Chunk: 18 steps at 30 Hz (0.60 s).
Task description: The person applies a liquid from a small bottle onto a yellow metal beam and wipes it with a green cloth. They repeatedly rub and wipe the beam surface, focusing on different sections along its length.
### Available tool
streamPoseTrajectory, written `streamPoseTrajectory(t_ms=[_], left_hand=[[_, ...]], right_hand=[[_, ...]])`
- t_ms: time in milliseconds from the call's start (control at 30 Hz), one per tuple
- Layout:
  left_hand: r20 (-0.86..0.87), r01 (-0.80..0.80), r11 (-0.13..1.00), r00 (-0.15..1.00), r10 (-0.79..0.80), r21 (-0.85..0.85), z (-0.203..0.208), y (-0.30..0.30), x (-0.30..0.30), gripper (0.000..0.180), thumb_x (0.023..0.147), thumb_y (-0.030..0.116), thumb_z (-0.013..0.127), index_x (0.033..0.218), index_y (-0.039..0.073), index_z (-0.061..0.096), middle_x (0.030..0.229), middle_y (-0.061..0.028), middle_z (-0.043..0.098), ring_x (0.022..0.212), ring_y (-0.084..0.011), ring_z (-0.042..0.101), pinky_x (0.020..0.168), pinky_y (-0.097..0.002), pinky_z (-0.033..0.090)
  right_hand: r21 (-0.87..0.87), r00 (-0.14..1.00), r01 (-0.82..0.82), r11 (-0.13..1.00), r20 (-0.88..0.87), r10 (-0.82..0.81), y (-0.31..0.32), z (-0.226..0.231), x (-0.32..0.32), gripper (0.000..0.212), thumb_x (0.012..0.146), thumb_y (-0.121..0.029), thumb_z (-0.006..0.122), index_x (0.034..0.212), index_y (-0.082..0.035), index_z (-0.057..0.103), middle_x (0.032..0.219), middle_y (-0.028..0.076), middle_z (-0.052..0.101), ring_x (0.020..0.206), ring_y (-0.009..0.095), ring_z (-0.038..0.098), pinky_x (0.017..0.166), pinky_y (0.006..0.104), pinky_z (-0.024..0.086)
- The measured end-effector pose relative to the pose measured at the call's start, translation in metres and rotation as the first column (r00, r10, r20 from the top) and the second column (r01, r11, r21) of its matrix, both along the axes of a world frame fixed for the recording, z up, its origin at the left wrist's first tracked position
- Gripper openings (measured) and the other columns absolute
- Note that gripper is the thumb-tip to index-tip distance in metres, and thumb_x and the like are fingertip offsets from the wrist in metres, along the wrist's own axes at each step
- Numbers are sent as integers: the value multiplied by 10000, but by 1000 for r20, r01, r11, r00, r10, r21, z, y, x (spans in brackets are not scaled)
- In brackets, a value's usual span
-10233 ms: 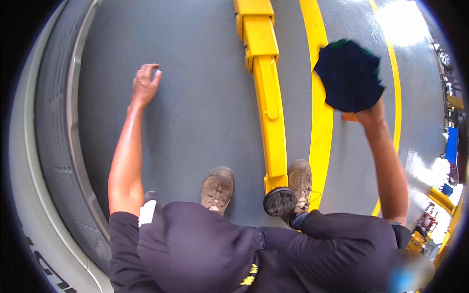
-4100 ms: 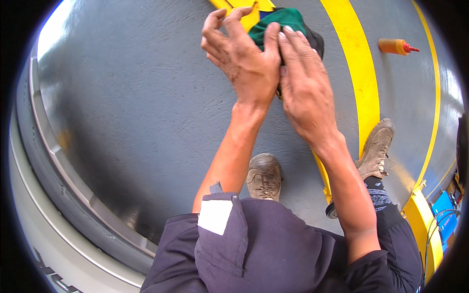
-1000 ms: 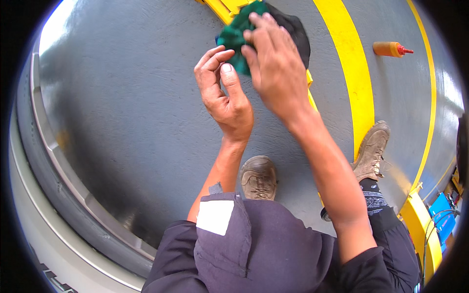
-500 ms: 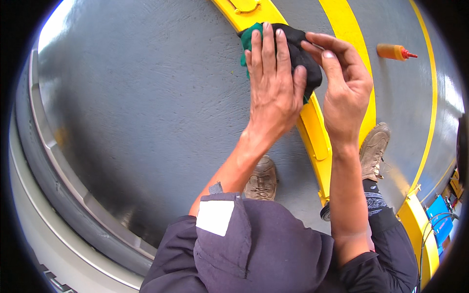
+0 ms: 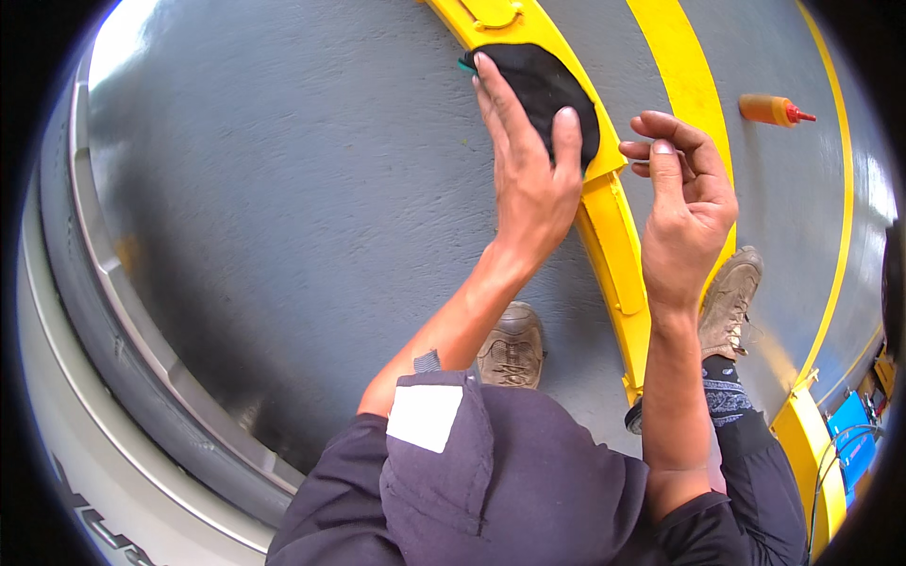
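Note:
A black cloth [image 5: 552, 99] with a thin green edge lies over a yellow steel beam [image 5: 604, 241]. My left hand [image 5: 530, 179] holds the cloth down. Its thumb rests on top, and its fingers run along the cloth's left edge, partly over the beam's side. Right of the beam, my right hand [image 5: 687, 203] hangs in the air, apart from the cloth. Its fingers are loosely curled and spread, and nothing shows between them.
An orange squeeze bottle [image 5: 769, 110] with a red nozzle lies on the grey floor [image 5: 321, 208] at the right. Silver bodywork [image 5: 142, 453] curves along the left. My shoes [image 5: 512, 344] stand either side of the beam. A dark cap [image 5: 528, 472] fills the bottom middle.
The cloth has gone from bunched, with much green showing, to flatter and mostly black. My left hand has shifted from flat on top to its left edge. My right hand has drawn away rightward.

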<state>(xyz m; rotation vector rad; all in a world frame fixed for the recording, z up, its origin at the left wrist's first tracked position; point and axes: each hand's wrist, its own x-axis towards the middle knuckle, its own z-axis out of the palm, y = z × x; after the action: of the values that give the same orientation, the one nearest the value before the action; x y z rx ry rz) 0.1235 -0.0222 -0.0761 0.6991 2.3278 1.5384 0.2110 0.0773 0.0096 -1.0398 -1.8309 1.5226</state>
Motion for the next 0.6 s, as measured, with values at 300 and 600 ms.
streamPoseTrajectory(t_ms=[300, 600], left_hand=[[47, -358, 933, 932, 360, -43, -15, 40, -136, 796, 1235, 513, 357, 1755, -84, 273, 1841, -299, 263, 1713, -437, 248, 1412, -417, 182], [252, -134, 927, 967, 45, 349, -7, -3, -7, 645, 1251, 387, 379, 1775, 19, 303, 1676, -244, 564, 1543, -401, 561, 1286, -458, 452]], right_hand=[[60, 996, -84, 995, 9, 84, -10, 7, -10, 205, 1139, -36, 618, 1276, 4, 765, 1208, 109, 813, 1019, 187, 798, 930, 322, 625], [-10, 1000, -26, 1000, 16, 26, -5, -11, 0, 198, 1135, -26, 613, 1256, 3, 768, 1166, 89, 808, 994, 176, 782, 912, 310, 614]])
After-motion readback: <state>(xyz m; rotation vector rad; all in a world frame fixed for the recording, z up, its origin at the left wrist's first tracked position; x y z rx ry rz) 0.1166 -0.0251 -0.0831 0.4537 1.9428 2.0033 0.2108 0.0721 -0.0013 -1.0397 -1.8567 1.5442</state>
